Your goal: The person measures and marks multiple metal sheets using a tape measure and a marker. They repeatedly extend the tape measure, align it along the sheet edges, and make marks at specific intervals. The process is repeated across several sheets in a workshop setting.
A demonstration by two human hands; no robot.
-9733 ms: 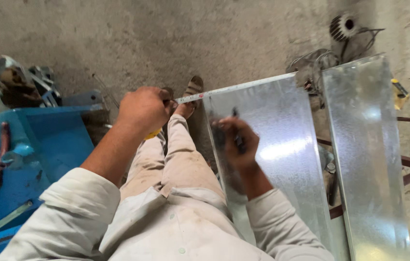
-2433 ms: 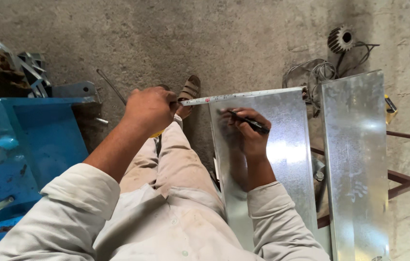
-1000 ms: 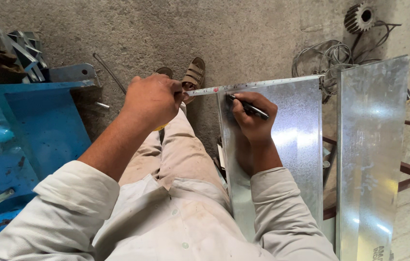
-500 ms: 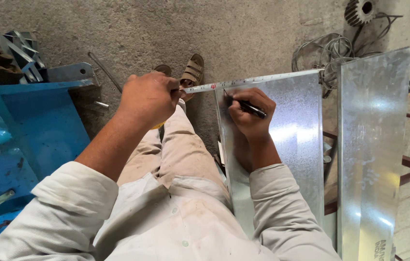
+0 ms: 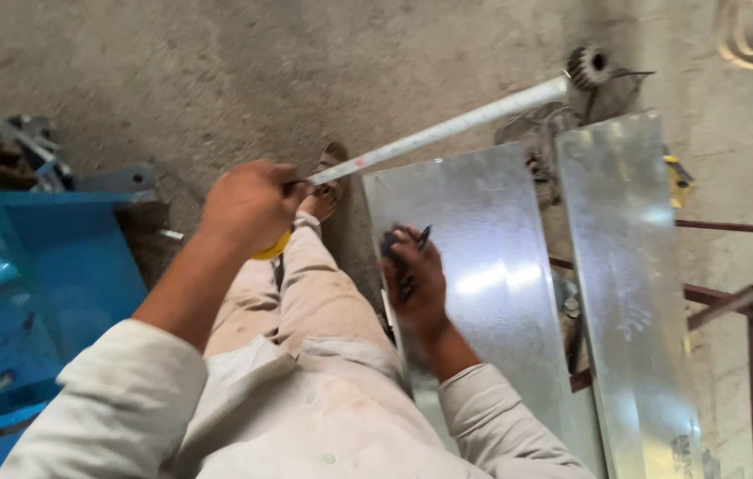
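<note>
Head view, left hand: the left hand (image 5: 248, 206) is curled tight around a yellow tape measure case (image 5: 272, 248), of which only a sliver shows below the palm.
Head view, tape: the white tape blade (image 5: 434, 135) runs from that fist up and to the right, above the top edge of the near metal sheet (image 5: 483, 275), its far end by a toothed wheel (image 5: 588, 66) on the concrete floor (image 5: 217, 71).
Head view, right hand: the right hand (image 5: 416, 275) lies on the near sheet's left part, fingers folded round a dark marker (image 5: 414, 250); motion blur hides the tip.
Head view, second sheet: a second metal sheet (image 5: 629, 266) lies to the right, just beside the first; both rest on a rusty bar frame (image 5: 740, 310) and are cut off by the bottom edge.
Head view, hidden or unclear: a sandalled foot (image 5: 325, 191) is partly covered by the left fist; a small yellow thing (image 5: 678, 177) peeks out past the second sheet, kind unclear; the clutter (image 5: 4, 160) at far left is too blurred to sort.
Head view, labels: faint grey print (image 5: 685, 448) sits low on the second sheet.
Head view, left side: a blue machine body (image 5: 39, 284), cropped by the frame.
</note>
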